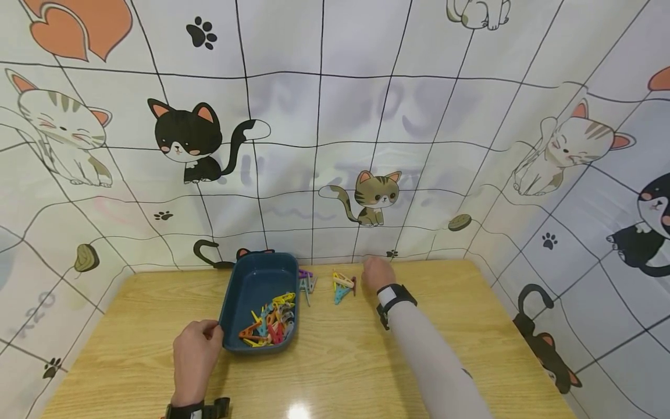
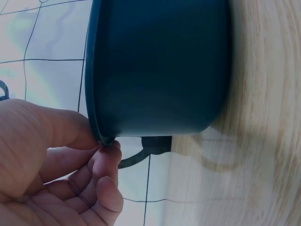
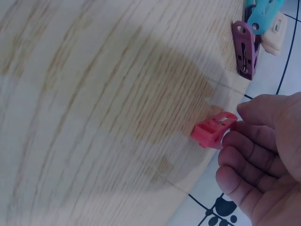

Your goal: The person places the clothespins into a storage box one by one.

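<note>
A dark blue tray (image 1: 246,291) on the wooden table holds several coloured clothespins (image 1: 269,326). My left hand (image 1: 208,333) pinches the rim at the tray's near left corner; in the left wrist view thumb and fingers (image 2: 107,157) close on the tray's (image 2: 160,70) edge. My right hand (image 1: 368,278) reaches to the table's far edge. There its thumb and forefinger pinch the end of a red clothespin (image 3: 214,131) that lies on the wood. A purple clothespin (image 3: 244,49), a teal one (image 3: 263,12) and a cream one (image 3: 276,34) lie just beyond it.
A small heap of yellow and teal clothespins (image 1: 342,285) lies left of my right hand, and a few more clothespins (image 1: 306,279) sit against the tray's far right corner. A cat-print cloth wall (image 1: 335,145) closes off the back and both sides of the table (image 1: 335,372).
</note>
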Tool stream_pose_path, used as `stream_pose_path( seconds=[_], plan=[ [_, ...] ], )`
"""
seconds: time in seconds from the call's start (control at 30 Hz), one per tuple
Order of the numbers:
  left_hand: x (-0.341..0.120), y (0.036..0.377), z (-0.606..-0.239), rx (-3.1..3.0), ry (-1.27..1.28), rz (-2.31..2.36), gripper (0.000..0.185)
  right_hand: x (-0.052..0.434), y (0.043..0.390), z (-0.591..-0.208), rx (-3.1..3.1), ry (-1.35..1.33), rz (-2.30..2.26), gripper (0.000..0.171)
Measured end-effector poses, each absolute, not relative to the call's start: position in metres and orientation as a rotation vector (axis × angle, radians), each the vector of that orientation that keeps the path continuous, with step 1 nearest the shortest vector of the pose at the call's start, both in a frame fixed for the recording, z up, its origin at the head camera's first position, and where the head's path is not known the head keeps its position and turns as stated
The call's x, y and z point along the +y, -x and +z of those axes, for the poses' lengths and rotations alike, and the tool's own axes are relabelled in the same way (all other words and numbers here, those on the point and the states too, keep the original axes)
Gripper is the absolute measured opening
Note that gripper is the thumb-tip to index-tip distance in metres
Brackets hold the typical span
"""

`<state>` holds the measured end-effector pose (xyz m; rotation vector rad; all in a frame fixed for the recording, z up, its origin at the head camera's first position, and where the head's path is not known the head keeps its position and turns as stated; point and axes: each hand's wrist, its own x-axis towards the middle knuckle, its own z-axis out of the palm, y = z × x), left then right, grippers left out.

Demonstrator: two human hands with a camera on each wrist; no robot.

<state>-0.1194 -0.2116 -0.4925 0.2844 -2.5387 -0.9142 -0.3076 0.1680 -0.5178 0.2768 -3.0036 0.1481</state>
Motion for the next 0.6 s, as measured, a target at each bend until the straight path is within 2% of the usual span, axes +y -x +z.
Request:
stream_pose_path(
  seconds=[0.6],
  plan=[
    [-0.2107, 0.1189, -0.4912, -2.526, -0.278, -0.914, 0.014, 0.1614, 0.3044, -0.5203, -2.966, -0.259, 0.077, 0.010]
  ],
)
